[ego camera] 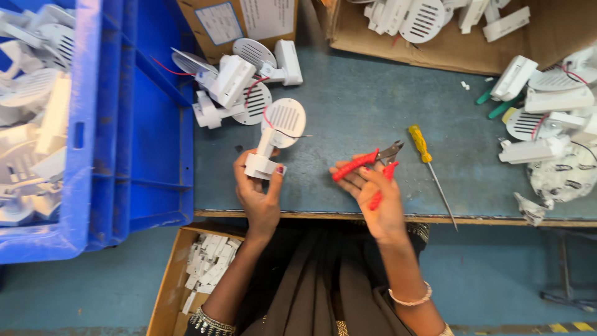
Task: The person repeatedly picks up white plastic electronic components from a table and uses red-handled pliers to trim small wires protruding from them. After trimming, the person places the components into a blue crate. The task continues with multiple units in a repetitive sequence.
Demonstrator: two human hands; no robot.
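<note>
the left hand (pixel 258 193) is wrapped round the block-shaped base of a white lamp fitting (pixel 277 134), just inside the counter's (pixel 360 118) near edge, its round slotted head tilted up and away with a thin red and black wire trailing from it. the right hand (pixel 373 199) lies palm up and closed loosely on red-handled cutters (pixel 370 168), whose jaws point toward the far right, well apart from the fitting. a yellow-handled screwdriver (pixel 426 162) lies just beside the cutters, its shaft running to the near edge.

risk, as i judge it: the loose grip could let the cutters slip off the near edge — or the blades could nick a finger if the hands come close; the screwdriver tip could roll off too.

containers: a blue crate (pixel 93 124) at the left edge holds white fittings; a cardboard box (pixel 454 43) at the far edge holds more; another box (pixel 171 280) below the near edge holds small white pieces. loose fittings (pixel 236 87) sit toward the far left corner, others (pixel 547 112) along the right edge.
</note>
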